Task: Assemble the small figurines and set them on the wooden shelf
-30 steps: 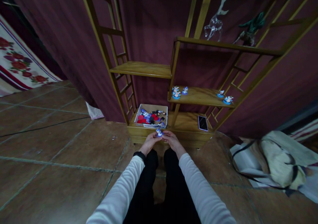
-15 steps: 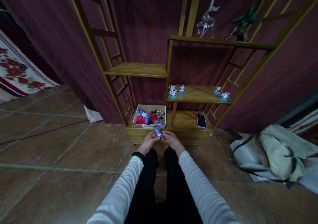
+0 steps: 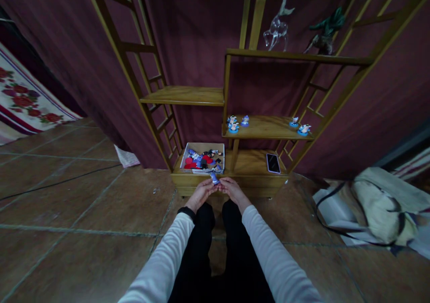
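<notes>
A small purple and white figurine (image 3: 214,178) is held between my two hands, just in front of the low shelf. My left hand (image 3: 203,192) grips it from the left with closed fingers. From the right, the fingers of my right hand (image 3: 231,188) pinch its base. Right behind the hands, a cardboard box (image 3: 218,148) on the bottom shelf holds several purple, red and black figurine pieces. On the shelf above stand a purple figurine (image 3: 245,121) and several blue-based figurines (image 3: 304,130), some at the left end and some at the right.
A phone (image 3: 273,163) lies on the bottom shelf, right of the box. A clear deer statuette (image 3: 277,30) and a dark green statuette (image 3: 325,32) stand on the upper right shelf. Bags (image 3: 376,206) lie on the floor at right; a cable (image 3: 60,182) crosses the floor at left.
The figurine has tilted slightly in my fingers. Both hands stay in nearly the same place, and the view has shifted a little.
</notes>
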Action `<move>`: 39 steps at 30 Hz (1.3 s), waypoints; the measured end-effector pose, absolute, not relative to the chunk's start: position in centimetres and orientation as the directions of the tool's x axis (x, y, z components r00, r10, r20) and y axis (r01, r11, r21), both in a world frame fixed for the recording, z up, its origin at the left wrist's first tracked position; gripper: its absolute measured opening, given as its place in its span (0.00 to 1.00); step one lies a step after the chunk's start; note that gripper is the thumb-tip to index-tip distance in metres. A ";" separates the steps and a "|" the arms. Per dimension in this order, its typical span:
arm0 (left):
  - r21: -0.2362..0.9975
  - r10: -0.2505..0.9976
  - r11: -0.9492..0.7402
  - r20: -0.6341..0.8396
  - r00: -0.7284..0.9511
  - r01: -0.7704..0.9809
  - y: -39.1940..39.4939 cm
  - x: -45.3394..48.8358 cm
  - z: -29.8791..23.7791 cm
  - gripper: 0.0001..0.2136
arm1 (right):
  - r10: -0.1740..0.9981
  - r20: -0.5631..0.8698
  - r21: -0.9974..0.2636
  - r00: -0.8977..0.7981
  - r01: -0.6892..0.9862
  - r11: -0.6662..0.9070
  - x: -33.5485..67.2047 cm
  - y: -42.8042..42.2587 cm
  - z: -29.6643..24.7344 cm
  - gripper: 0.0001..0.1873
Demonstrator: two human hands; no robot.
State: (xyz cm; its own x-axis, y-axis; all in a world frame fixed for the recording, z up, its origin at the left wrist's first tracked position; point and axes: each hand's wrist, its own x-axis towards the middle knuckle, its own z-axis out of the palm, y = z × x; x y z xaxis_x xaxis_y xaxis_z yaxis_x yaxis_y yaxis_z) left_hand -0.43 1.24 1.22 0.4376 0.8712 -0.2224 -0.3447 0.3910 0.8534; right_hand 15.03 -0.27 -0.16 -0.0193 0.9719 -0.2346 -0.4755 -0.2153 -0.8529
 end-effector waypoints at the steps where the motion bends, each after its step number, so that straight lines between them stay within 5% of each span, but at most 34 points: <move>1: 0.850 0.870 0.396 -0.226 0.438 -0.348 1.2 -0.5 1.2 0.11 | 0.973 -0.231 -0.854 -0.020 -0.476 -0.212 15.0 -0.3 -0.1 0.16; 39: 0.865 0.905 0.370 -0.253 0.343 -0.339 1.5 -0.5 0.6 0.15 | 0.975 -0.213 -0.859 -0.063 -0.463 -0.218 15.2 -0.7 0.3 0.17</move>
State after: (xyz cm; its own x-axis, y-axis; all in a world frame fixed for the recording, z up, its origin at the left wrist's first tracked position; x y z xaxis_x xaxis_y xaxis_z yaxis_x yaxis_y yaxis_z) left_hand -0.49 1.49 0.62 0.3435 0.9046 -0.2526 -0.3393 0.3703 0.8647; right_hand 15.16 -0.71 0.31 -0.0632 0.9750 -0.2132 -0.4633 -0.2178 -0.8590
